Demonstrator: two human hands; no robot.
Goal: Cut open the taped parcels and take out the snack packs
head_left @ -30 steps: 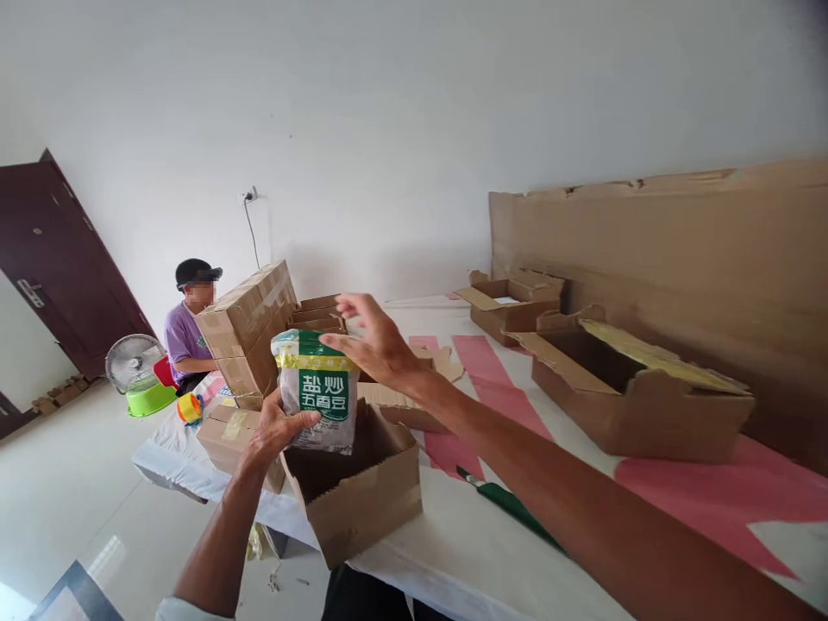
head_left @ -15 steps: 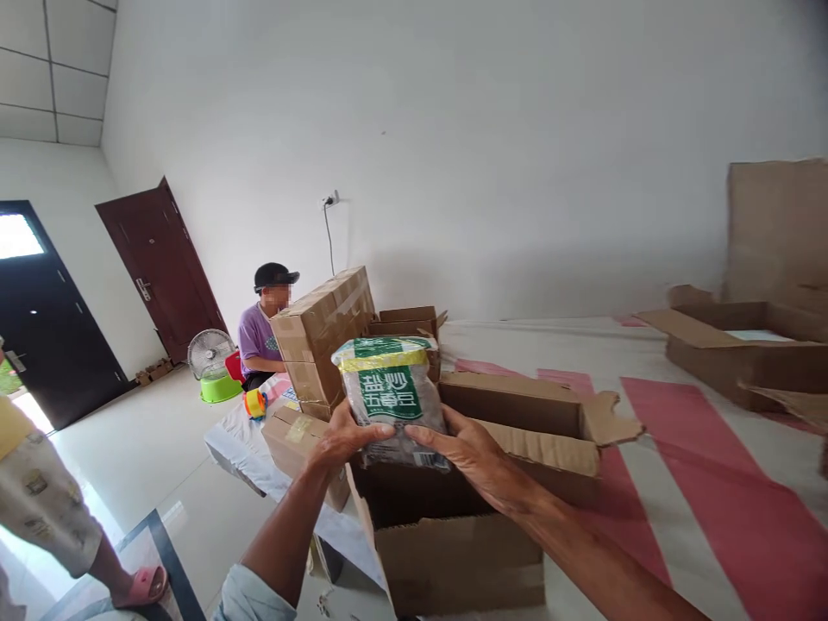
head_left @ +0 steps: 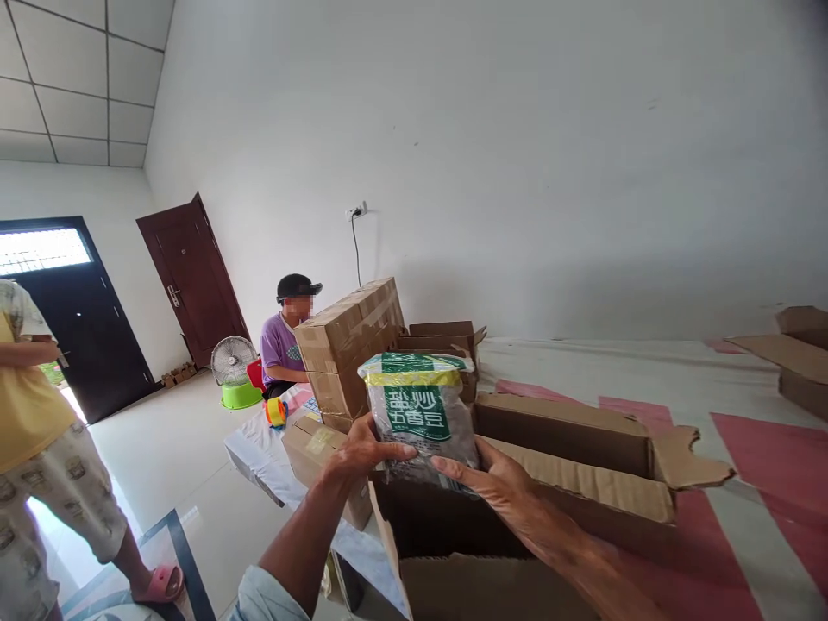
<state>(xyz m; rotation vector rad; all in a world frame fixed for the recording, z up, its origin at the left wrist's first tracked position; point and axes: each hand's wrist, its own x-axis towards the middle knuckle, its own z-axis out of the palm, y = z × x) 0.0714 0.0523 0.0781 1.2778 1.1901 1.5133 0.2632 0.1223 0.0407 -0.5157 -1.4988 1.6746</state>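
Both my hands hold a plastic bag (head_left: pixel 423 423) with a green label, white characters and a yellow band near its top; the contents are greyish and I cannot make them out. My left hand (head_left: pixel 362 448) grips its left side, thumb across the front. My right hand (head_left: pixel 495 474) grips the lower right side, thumb also on the front. Directly below the bag is an open cardboard box (head_left: pixel 492 586), its inside dark. Behind my right hand lies a long open carton (head_left: pixel 575 431).
Taped cartons (head_left: pixel 349 345) are stacked at the table's left, with a smaller closed box (head_left: pixel 314 444) in front. A person in purple (head_left: pixel 278 345) sits behind them. Another person (head_left: pixel 39 414) stands at left. A tape roll (head_left: pixel 276 412) and a fan (head_left: pixel 234 360) are beyond; another open box (head_left: pixel 795 362) is at right.
The view has swung left, so the scene sits further right and more of the standing person shows. Both hands keep hold of the bag above the open box.
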